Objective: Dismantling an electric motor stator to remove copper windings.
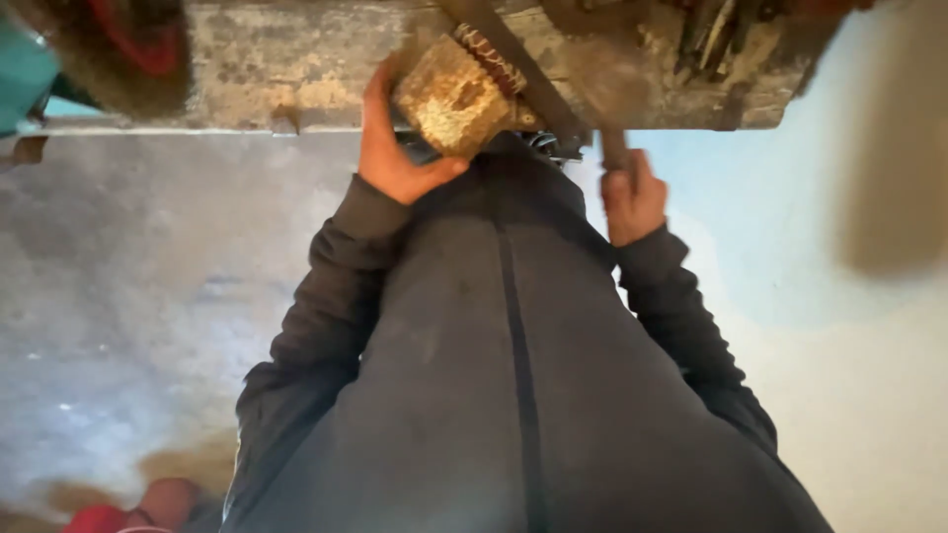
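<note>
Gripping a block (pixel 456 97), left hand (pixel 393 148) wraps its near-left side, thumb under. Block: rough, yellowish-brown, squarish, pitted, coiled spring (pixel 490 55) on its far edge, sitting at the near edge of a worn bench (pixel 286 69). Right hand (pixel 632 197), right of the block, clenched on a thin handle (pixel 614 148); blurred. Dark tools (pixel 716 35) lie farther right on the bench.

1. The worktop (pixel 296 69) runs across the far side of the view, beyond the person's body.
2. A block (pixel 456 97) sits at the worktop's near edge — the left hand (pixel 395 148) wraps its left side.
3. The right hand (pixel 634 202) lies right of the block, gripping a handle (pixel 614 148).
4. The floor (pixel 148 296) lies below, on both sides.
</note>
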